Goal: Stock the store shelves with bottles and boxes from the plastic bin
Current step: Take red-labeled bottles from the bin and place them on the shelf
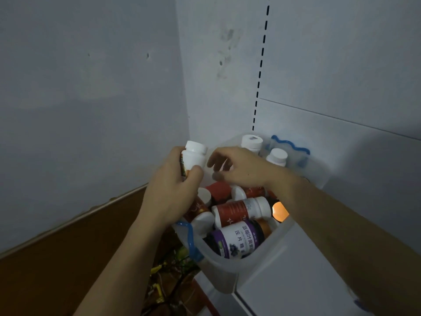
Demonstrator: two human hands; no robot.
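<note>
The left hand (169, 192) held 1 white-capped bottle (193, 159) at frame centre; the right hand (241, 167) hovered with its grip loose, empty, above the plastic bin (230, 270). Best kept upright when shelved.

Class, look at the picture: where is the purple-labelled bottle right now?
In the head view, the purple-labelled bottle lies on its side at the near end of the plastic bin, just below a red-labelled bottle and between the person's forearms.
</note>
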